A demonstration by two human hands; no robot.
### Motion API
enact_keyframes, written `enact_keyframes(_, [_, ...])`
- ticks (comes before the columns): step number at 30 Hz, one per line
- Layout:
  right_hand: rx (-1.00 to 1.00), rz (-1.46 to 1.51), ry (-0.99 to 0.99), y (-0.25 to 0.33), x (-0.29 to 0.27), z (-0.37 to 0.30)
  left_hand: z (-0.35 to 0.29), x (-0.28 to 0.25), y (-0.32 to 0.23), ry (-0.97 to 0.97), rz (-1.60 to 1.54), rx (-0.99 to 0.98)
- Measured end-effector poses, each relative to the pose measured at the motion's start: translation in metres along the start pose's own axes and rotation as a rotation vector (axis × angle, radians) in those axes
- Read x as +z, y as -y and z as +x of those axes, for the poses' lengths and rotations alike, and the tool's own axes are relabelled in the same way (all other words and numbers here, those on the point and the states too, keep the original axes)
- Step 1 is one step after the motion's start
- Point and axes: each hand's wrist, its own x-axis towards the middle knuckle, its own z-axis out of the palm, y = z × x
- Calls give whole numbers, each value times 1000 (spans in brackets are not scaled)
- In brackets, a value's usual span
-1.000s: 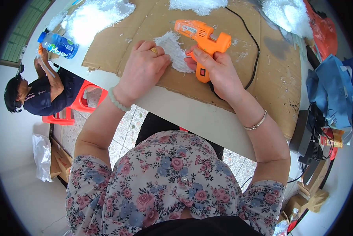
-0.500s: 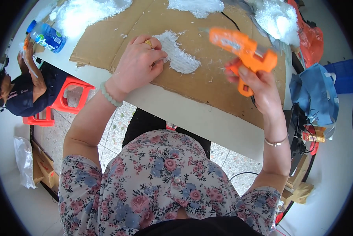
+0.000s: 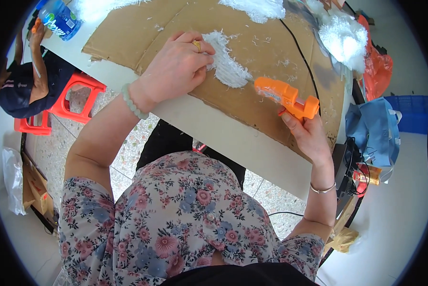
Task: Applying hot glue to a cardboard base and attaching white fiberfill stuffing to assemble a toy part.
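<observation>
My right hand (image 3: 309,136) is wrapped round the handle of an orange hot glue gun (image 3: 283,95). The gun's nozzle points left and meets, or nearly meets, the right end of a white shaggy fabric piece (image 3: 228,66). That curved piece lies on a brown cardboard sheet (image 3: 185,28). With fingers curled, my left hand (image 3: 180,64) grips the piece's left end; the fingertips are partly hidden behind the knuckles. A ring and a pale bead bracelet are on that arm.
More white shaggy material (image 3: 256,8) lies at the far edge, and a fluffy white pile (image 3: 342,40) sits at the right. A black cord (image 3: 302,52) crosses the cardboard. At the far left stand a blue bottle (image 3: 59,21) and a person (image 3: 25,88) beside a red stool (image 3: 78,97).
The glue gun has come down and its nozzle now sits at the fabric piece's right end. My left hand keeps its grip on the piece. The whole view has shifted slightly.
</observation>
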Motion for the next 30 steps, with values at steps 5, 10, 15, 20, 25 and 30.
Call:
enact_keyframes(5, [-31, -90, -40, -5, 3, 6, 0, 0, -1, 13, 37, 9])
enact_keyframes(10, [7, -143, -11, 0, 1, 9, 3, 1, 0, 23, 25, 29])
enact_keyframes(15, [-77, -218, -27, 5, 1, 10, -1, -1, 1, 10, 28, 17])
enact_keyframes(20, [-102, -212, -41, 5, 1, 8, 2, 0, -1, 16, 27, 22])
enact_keyframes(25, [-93, -220, -17, 11, 2, 8, 2, 0, -2, 22, 22, 13])
enact_keyframes(30, [-125, -233, -1, 14, 5, 12, 1, 2, -1, 33, 29, 19])
